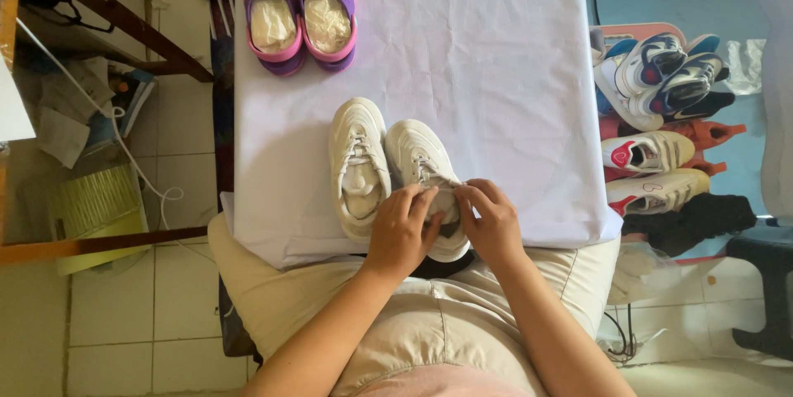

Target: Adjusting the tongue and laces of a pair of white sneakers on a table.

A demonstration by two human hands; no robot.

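Pinching the laces of the right-hand white sneaker [425,174] with left hand [402,232] and right hand [493,222], fingers narrow, at six o'clock on the white cloth [496,58]. Lying beside its twin, the left-hand white sneaker [357,167]. Sitting at eleven o'clock, pink clogs [301,9] holding crumpled paper stuffing [273,21].

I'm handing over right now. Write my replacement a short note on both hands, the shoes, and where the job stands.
Left hand and right hand: both pinch at the laces of the right-side white lace-up sneaker.
Its mate, the left-side white sneaker, lies alongside, touching it, on the white cloth-covered table.
Pink-and-purple perforated clogs, paper-stuffed, sit at the far edge.
Done: both pairs set side by side.
Left: probably the laces in hand; whether they are tied is hidden.
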